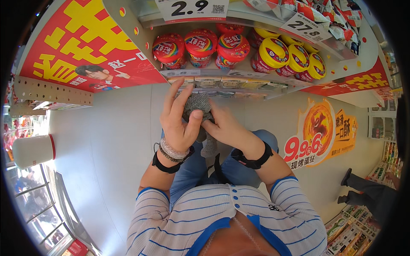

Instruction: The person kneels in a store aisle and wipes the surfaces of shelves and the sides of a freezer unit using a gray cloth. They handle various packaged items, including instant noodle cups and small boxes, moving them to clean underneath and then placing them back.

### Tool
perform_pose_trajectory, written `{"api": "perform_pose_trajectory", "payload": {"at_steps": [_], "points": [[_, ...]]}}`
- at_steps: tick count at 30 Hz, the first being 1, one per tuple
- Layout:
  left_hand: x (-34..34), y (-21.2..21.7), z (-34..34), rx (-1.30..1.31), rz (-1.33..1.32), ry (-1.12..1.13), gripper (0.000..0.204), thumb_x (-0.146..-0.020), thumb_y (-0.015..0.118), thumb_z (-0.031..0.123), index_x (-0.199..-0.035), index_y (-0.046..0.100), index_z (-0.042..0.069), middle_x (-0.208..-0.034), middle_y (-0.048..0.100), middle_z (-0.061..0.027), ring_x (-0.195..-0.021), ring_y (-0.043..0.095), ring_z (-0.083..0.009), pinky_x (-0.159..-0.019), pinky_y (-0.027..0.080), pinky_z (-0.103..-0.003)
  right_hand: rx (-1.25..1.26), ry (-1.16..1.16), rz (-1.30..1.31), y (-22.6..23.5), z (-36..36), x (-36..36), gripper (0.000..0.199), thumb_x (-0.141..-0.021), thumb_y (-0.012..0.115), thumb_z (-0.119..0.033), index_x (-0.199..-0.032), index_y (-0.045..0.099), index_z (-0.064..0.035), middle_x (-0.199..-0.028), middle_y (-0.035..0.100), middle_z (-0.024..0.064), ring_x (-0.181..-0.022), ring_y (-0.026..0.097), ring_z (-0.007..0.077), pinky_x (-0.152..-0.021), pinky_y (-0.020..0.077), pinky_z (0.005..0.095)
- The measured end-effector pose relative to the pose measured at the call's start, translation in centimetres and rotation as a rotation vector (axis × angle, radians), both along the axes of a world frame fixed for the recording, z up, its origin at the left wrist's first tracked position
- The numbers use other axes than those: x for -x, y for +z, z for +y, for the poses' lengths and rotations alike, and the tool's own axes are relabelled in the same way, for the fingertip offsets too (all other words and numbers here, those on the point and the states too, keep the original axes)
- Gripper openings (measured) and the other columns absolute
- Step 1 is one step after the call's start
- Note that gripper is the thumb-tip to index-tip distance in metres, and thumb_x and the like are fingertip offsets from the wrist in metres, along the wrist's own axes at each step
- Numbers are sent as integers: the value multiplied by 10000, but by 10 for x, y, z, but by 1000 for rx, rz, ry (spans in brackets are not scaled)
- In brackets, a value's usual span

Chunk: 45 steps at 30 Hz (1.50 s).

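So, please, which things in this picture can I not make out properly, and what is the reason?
All in the head view:
Right hand: fingertips blurred and partly hidden by the grey cloth item.
Grey cloth item: full shape unclear; the left hand covers part.
Rear red tub: mostly hidden by the front tubs.
Snack bags: cut off by the upper edge.
Another person: upper body lost at the dark right rim.

A spread left hand [177, 128] touches the grey cloth [197, 105] gripped by the right hand [225, 126], before a shelf [244, 75] of red-lidded tubs [200, 47]
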<state>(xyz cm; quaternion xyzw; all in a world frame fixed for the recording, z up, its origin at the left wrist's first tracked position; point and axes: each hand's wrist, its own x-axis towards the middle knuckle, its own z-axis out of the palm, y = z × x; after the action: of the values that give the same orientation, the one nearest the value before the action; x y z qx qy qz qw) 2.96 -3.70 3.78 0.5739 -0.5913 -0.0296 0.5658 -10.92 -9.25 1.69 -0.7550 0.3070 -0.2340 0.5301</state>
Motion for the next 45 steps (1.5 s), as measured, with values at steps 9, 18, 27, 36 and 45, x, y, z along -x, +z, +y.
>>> {"api": "perform_pose_trajectory", "payload": {"at_steps": [9,18,27,36,45], "points": [[-3,20,-59,-43,-388,179,283,-763,731,124,-1023,657,38,-863,676,-78,-598,621,-193,-562,475,-299,84,-189,88,-23,-22,18,345,-763,605,-201,-1008,543,34,-822,623,258,-779,589,452,-703,472,519],[15,42,-101,77,-756,148,483,-727,763,336,-1109,636,72,-1190,588,-115,-1101,523,-317,-919,398,-499,177,-202,269,-25,3,39,392,-755,616,-218,-1035,562,52,-793,641,211,-695,621,401,-650,504,482],[14,39,-131,-32,-971,105,709,-771,638,580,-1228,562,44,-1261,570,-115,-1174,511,-304,-958,369,-536,318,-204,231,-33,8,47,380,-755,633,-221,-1017,570,46,-806,646,169,-728,636,352,-653,515,439],[20,29,-138,-23,-952,121,705,-788,618,583,-1213,562,23,-1205,613,-125,-1121,571,-279,-955,415,-475,354,-167,232,-36,4,50,380,-738,648,-218,-1013,561,29,-786,629,163,-723,622,351,-649,504,435],[18,18,-68,216,-705,-85,572,-851,599,482,-1217,577,42,-1267,561,-176,-1139,565,-332,-910,455,-452,275,-144,383,-33,-6,52,306,-810,610,-278,-913,560,6,-710,642,163,-672,638,354,-613,514,432]]}}
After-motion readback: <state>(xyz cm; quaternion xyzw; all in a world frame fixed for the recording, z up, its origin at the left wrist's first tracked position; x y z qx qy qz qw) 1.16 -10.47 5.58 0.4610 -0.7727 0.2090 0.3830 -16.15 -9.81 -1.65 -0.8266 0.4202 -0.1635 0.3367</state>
